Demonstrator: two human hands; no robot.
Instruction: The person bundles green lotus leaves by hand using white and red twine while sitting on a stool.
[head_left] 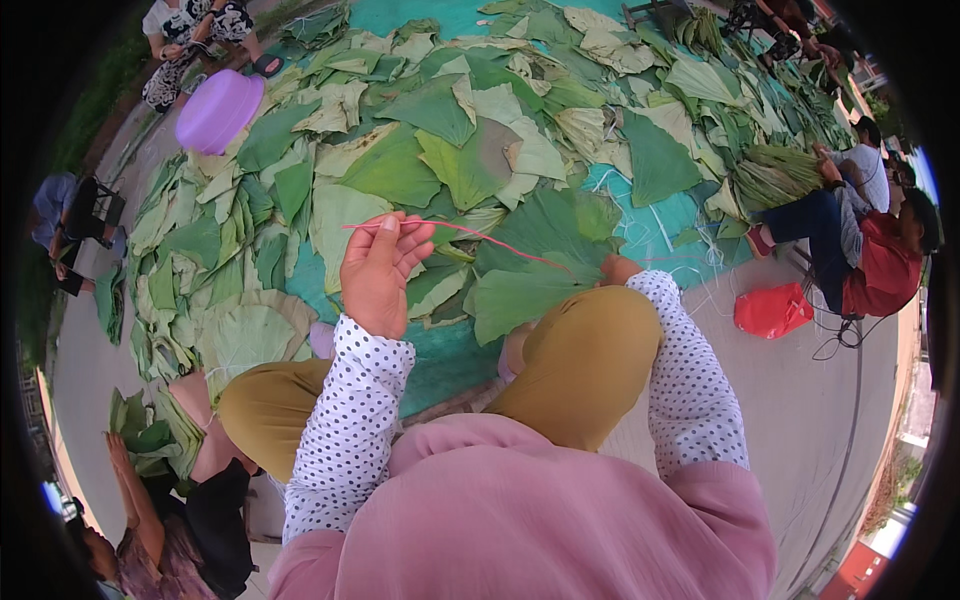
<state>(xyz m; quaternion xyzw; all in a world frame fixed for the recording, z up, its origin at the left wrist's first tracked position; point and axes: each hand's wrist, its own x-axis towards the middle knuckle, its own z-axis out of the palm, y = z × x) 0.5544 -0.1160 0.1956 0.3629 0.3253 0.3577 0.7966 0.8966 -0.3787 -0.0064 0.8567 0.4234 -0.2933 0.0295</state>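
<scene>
My left hand (378, 275) is raised above the leaves, thumb pinched against the fingers on a thin pink-red string (480, 236). The string runs to the right in a loose curve, and its far end lies over a large green lotus leaf (535, 250). Just beyond my bent right knee, my right hand (620, 268) grips that leaf at its right edge; the knee hides part of the hand. Whether more leaves lie under this one, I cannot tell.
Layered green and drying leaves (440, 110) cover a teal sheet (440, 365). A purple basin (220, 110) stands at the far left, a red bag (773, 310) at the right. White strings (655, 220) lie loose near my right hand. Several people sit around, some holding leaves.
</scene>
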